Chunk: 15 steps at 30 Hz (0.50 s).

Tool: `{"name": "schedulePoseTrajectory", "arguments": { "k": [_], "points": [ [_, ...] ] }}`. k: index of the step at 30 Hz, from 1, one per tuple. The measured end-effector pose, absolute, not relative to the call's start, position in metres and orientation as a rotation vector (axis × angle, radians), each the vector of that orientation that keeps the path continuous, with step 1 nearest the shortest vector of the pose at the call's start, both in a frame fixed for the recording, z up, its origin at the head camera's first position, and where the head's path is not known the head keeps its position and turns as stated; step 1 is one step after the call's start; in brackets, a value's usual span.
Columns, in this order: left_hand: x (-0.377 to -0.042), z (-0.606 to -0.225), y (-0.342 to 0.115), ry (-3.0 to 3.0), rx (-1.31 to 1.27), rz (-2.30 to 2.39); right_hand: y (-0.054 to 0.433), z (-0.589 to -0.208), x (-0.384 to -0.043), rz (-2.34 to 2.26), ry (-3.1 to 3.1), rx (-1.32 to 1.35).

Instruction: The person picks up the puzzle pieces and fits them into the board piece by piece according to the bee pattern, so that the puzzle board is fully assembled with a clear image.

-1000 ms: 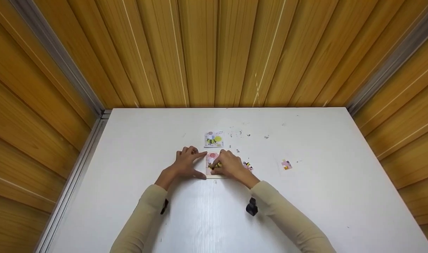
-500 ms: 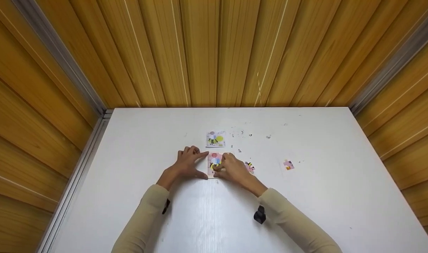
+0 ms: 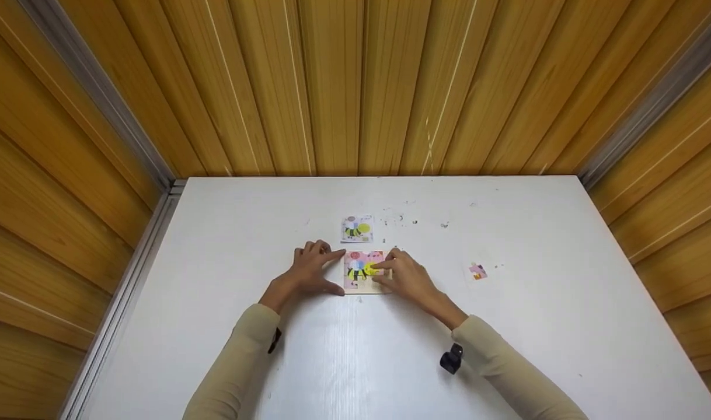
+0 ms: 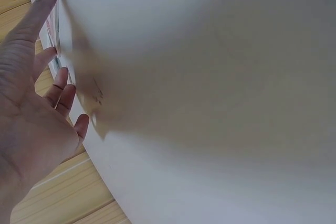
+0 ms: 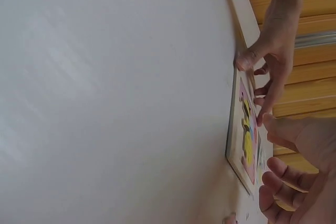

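Observation:
A square wooden jigsaw board (image 3: pixel 367 287) lies flat on the white table, with pink bee puzzle pieces (image 3: pixel 356 271) in it. Bare wood shows along its lower right part. My left hand (image 3: pixel 312 271) touches the board's left edge, forefinger at the far corner and thumb at the near corner. Over the board's right side is my right hand (image 3: pixel 412 280), its thumb and forefinger apart. Nothing shows between them; the right wrist view has that hand (image 5: pixel 310 171) with loosely bent fingers. My right hand hides the table just right of the board.
Behind the board lies a small bee picture card (image 3: pixel 356 229). A loose pink puzzle piece (image 3: pixel 478 270) lies farther right on the table (image 3: pixel 542 326). Small dark marks (image 3: pixel 415 221) dot the surface behind. Wooden panels (image 3: pixel 332 87) stand along the back and sides.
My right hand has moved right from the middle of the board, uncovering the bee's yellow part and the bare wood. The loose pieces right of the board are now hidden. My left hand stays put.

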<state>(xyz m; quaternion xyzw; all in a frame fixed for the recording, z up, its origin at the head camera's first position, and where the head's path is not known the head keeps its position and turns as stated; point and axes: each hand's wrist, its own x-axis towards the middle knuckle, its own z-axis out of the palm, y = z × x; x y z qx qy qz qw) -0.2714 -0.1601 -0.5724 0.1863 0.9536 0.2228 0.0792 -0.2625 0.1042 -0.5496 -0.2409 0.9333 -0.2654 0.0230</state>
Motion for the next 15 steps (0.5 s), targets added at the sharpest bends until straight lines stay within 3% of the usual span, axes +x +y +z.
{"name": "schedulePoseTrajectory", "arguments": {
  "k": [15],
  "points": [
    [-0.273, -0.571, -0.162, 2.832, 0.537, 0.696, 0.182, -0.559, -0.271, -0.888, 2.983, -0.534]
  ]
}}
